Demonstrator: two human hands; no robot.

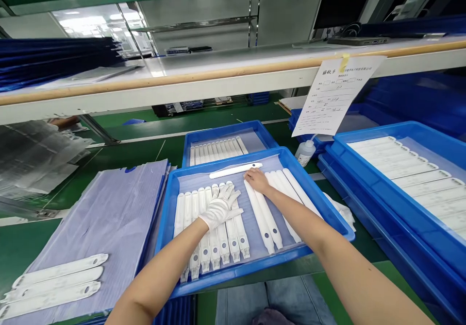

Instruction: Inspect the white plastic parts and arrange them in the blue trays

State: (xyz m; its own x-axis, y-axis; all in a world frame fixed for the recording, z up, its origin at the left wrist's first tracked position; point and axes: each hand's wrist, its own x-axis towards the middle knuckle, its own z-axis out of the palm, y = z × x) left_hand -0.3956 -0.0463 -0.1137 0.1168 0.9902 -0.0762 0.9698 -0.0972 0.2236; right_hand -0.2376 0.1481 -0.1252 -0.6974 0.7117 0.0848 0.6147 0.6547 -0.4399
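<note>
In front of me is a blue plastic tray (287, 157) with a translucent liner and long white plastic strips. My left hand (218, 206), in a white glove, lies with fingers spread over the left row of strips (202, 247), whose printed or notched ends point towards me. My right hand (257, 180) is bare, its fingers curled on the far ends of two smooth white strips (264, 218) in the middle. Right of it lie more smooth strips (298, 189). One loose strip (235, 170) rests crosswise near the tray's back wall.
Behind stands another blue tray of strips (218, 150). At left, three strips (58, 279) lie on a liner-covered stack (109, 208). Stacked blue trays (364, 194) stand at right, near a squeeze bottle (305, 151). A paper sheet (335, 96) hangs from the shelf edge (218, 82).
</note>
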